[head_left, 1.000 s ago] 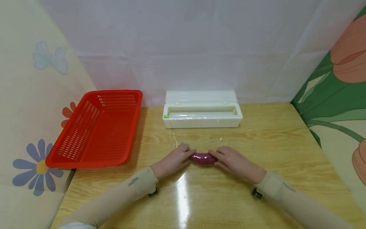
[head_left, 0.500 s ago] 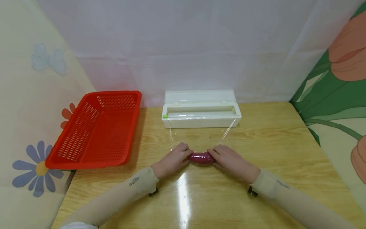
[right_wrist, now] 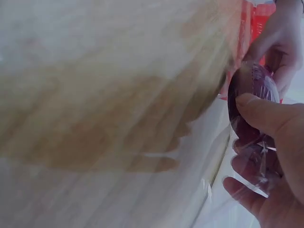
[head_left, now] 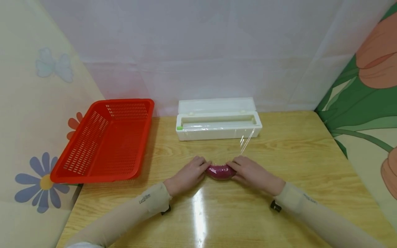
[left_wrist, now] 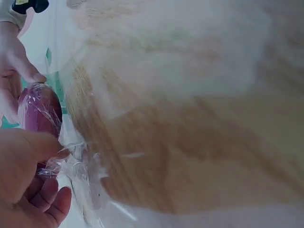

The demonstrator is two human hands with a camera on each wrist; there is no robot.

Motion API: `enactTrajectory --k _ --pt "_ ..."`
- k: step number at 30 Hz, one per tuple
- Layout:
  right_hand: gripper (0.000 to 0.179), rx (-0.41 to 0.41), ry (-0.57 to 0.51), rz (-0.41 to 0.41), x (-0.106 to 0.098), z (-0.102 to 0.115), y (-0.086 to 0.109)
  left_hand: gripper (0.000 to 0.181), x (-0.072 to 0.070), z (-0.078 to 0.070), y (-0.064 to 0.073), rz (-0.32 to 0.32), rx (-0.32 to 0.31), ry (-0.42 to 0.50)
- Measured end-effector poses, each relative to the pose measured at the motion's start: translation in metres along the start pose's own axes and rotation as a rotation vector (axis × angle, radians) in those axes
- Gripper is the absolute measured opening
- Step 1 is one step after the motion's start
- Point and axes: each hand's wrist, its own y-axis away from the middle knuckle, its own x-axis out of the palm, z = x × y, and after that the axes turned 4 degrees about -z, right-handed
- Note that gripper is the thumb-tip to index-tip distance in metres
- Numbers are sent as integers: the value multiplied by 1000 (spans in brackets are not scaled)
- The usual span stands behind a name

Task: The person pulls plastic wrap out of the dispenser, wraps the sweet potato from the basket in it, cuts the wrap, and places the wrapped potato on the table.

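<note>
A curved purple vegetable (head_left: 221, 172) lies crosswise between both hands, wrapped in shiny cling film. I cannot tell its exact kind. My left hand (head_left: 187, 175) pinches its left end, and my right hand (head_left: 255, 175) grips its right end. Crumpled film (left_wrist: 71, 159) bunches by the left fingers in the left wrist view. In the right wrist view the right thumb presses on the vegetable (right_wrist: 256, 88), with film around the fingers. A clear film sheet (head_left: 246, 143) stretches from the hands back to a white wrap dispenser (head_left: 220, 134). Both ends of the vegetable are partly hidden by fingers.
The dispenser's lid (head_left: 217, 105) is raised, and a small green slider (head_left: 179, 127) sits at its left front edge. A red plastic basket (head_left: 116, 148) stands at the left on the wooden table (head_left: 297, 148). Fabric walls enclose the back and sides.
Both hands keep hold of the vegetable with only slight shifts. Glints on the stretched film have changed; those on its left side no longer show. Basket and dispenser stay in place.
</note>
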Motion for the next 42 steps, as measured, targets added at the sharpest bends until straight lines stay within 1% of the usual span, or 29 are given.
enactTrajectory --k 5,7,8,10,12,14,15,18,21,25,28,31,35,39,42 --pt "51 33 -25 37 1 -5 -2 70 -2 -4 1 50 -53 -16" --pt "51 48 -39 48 1 -6 -3 77 -3 -7 0 54 -75 -28" --pt "51 52 -47 48 1 -8 -3 78 -3 -8 -1 47 -76 -41" --pt "50 55 -59 48 1 -10 -3 73 -2 -11 -5 13 -53 -47" --pt "49 54 -67 51 1 -12 -4 67 -1 -13 -10 -7 -25 -45" --pt "48 48 -72 53 0 -13 -5 62 0 -14 -15 -11 4 -40" --pt "48 49 -74 60 0 -14 -6 60 0 -15 -16 -4 6 -25" --pt "49 48 -77 71 0 -14 -7 60 1 -17 -18 16 -16 4" --pt "52 55 -73 84 0 -15 -7 61 2 -17 -18 18 -49 36" --pt "57 66 -51 97 -2 -16 -8 63 5 -15 -19 20 -76 40" --pt "57 67 -13 79 -5 -16 -9 61 7 -12 -21 18 -91 37" --pt "55 53 28 32 -6 -18 -10 56 8 -10 -23 22 -105 41" --pt "52 13 35 -30 -5 -17 -15 53 5 -9 -26 53 -121 75" --pt "51 -18 56 -37 0 -13 -18 51 2 -6 -29 88 -133 139" --pt "52 -4 57 -29 4 -11 -18 50 1 -2 -31 104 -123 174"
